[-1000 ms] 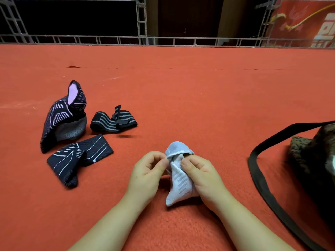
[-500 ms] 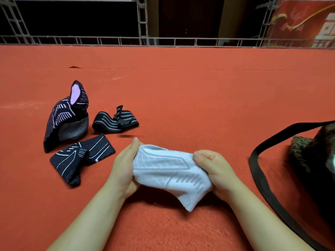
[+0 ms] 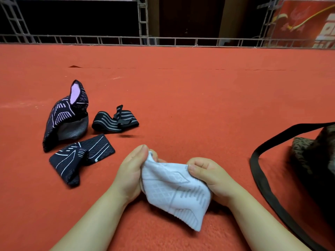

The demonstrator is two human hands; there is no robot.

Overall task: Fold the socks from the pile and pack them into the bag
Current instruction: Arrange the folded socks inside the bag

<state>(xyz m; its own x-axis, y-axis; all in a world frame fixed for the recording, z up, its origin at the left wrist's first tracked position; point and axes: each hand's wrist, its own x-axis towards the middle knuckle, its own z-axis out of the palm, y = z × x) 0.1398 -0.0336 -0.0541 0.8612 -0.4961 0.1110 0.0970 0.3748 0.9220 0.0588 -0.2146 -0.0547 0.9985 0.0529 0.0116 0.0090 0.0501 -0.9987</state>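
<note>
A white sock with grey markings (image 3: 174, 192) hangs between both hands just above the red carpet. My left hand (image 3: 130, 171) grips its left edge, thumb and fingers closed over the fabric. My right hand (image 3: 208, 176) grips its right edge, with its toe end drooping toward me. To the left lie three dark socks: a black one with purple lines and a pink opening (image 3: 65, 115), a black one with grey stripes (image 3: 112, 122), and a black one with white lines (image 3: 81, 158). The dark bag (image 3: 315, 160) sits at the right edge, partly out of view.
The bag's black strap (image 3: 262, 178) loops over the red carpet (image 3: 181, 96) right of my right hand. A metal railing (image 3: 163, 40) runs along the carpet's far edge, with a red banner (image 3: 308, 20) behind it at the top right.
The sock was bunched upright between my fingertips, then pulled out wide between both hands. Now the hands are closer together again and the sock sags between them, its toe end toward me.
</note>
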